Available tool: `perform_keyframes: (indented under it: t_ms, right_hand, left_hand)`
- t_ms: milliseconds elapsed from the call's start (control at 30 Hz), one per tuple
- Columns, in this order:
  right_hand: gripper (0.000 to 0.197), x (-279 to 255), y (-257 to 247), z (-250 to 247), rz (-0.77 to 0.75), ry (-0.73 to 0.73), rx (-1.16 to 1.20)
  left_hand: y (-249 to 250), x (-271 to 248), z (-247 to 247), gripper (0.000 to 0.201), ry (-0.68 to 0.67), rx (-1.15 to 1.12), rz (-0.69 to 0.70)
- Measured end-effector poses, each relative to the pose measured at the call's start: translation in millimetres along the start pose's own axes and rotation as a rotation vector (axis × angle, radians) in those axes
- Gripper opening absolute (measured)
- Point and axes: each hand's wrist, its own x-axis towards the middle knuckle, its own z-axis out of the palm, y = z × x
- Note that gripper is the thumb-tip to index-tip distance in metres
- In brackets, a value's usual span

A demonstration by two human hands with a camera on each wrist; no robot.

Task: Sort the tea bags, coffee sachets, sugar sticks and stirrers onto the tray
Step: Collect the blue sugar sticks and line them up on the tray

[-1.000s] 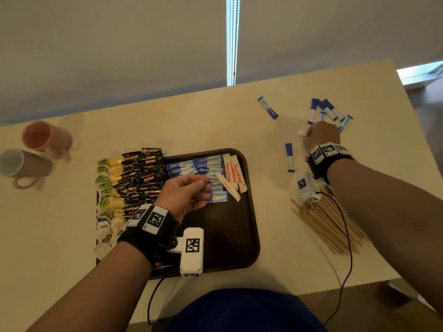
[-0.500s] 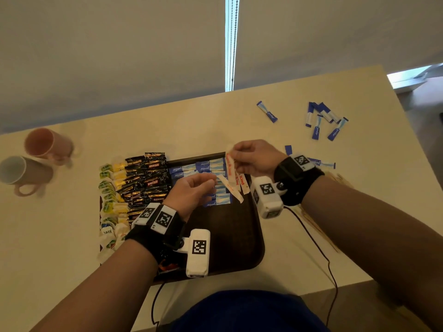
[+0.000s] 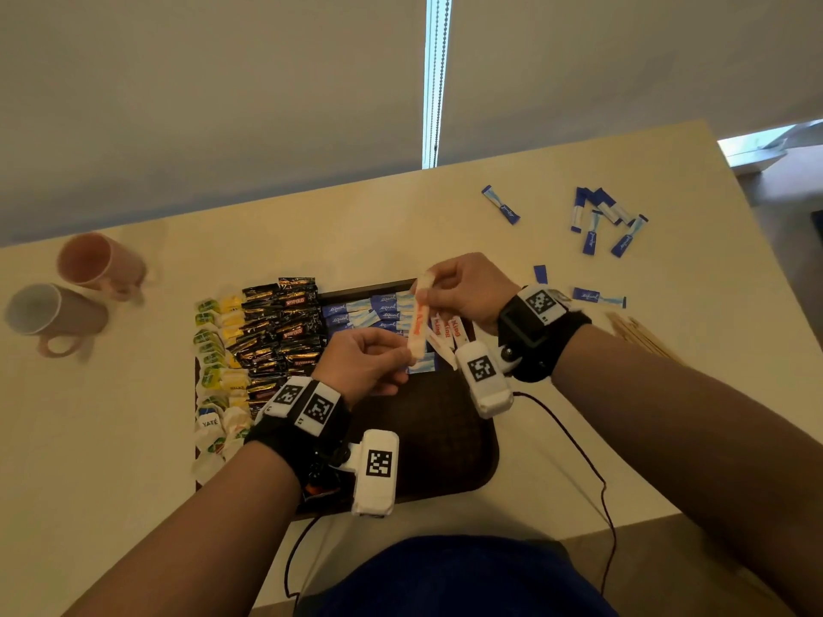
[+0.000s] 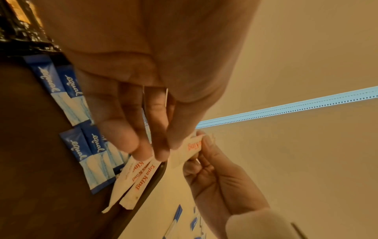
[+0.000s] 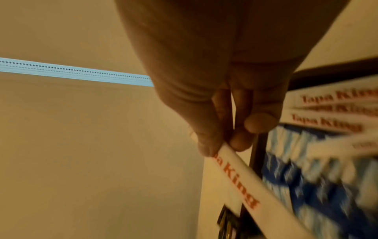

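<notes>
Hands are meeting over the tray (image 3: 445, 478): the right hand (image 3: 467, 289) is pinching the far end of a white sachet (image 3: 418, 320) with red print between thumb and fingertips, and the left hand (image 3: 360, 365) is pinching its near end, so the sachet is hanging tilted between them above the tray's far right part. White sachets (image 3: 450, 331) of the same kind are lying on the tray just under the right hand, some slanting over the blue sticks (image 3: 365, 311) lined up under and beyond the left fingers. Black sachets (image 3: 280, 331) are lying in rows left of the left hand, with tea bags (image 3: 218, 376) in a column further left at the tray's edge. Loose blue sticks (image 3: 601, 220) are lying on the table (image 3: 668, 394) well beyond and right of the right hand, one (image 3: 599, 297) just past its wrist. Stirrers (image 3: 641, 334) are showing right of the right forearm. Two mugs (image 3: 75, 287) are lying on their sides far left of both hands.
</notes>
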Motion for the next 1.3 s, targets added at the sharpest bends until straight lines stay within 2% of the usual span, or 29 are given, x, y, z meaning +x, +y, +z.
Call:
perform_keyframes:
  t_ms: [100,200,333,433,533,633,800,967,1133,1300]
  right_hand:
    - [0.023,19,9,-21,-0.005,0.16,-0.324]
    - [0.035,32,25,-27,0.096,0.138,-0.679]
    - [0.038,39,34,-18,0.077,0.095,-0.836]
    - [0.038,38,34,-10,-0.045,0.13,-0.933]
    - [0.024,30,31,7,-0.12,0.028,-1.089]
    - [0.036,22,35,25,-0.053,-0.122,-1.29]
    - [0.048,16,50,30,0.027,-0.128,-1.271]
    - [0.034,12,50,32,0.05,-0.069,-1.236]
    - [0.032,7,48,35,0.078,-0.024,-1.215]
    - [0.033,1,44,37,0.172,0.07,-1.077]
  left_hand:
    - [-8,-2,-5,0.012,-0.011,0.024,0.005]
    - [-13,-5,-10,0.014,-0.013,0.012,-0.005]
    - [-15,-6,-13,0.015,-0.034,-0.001,-0.001]
    - [-15,-3,-16,0.015,-0.031,-0.005,0.004]
    - [-14,0,-15,0.014,-0.031,-0.023,0.003]
    - [-12,1,-14,0.013,-0.035,-0.033,0.012]
    - [-11,2,-16,0.014,-0.043,-0.018,0.025]
    - [-13,1,-20,0.015,-0.054,-0.025,0.014]
    - [-13,0,-21,0.015,-0.057,-0.041,0.019]
    - [-14,-1,-21,0.015,-0.044,-0.079,0.015]
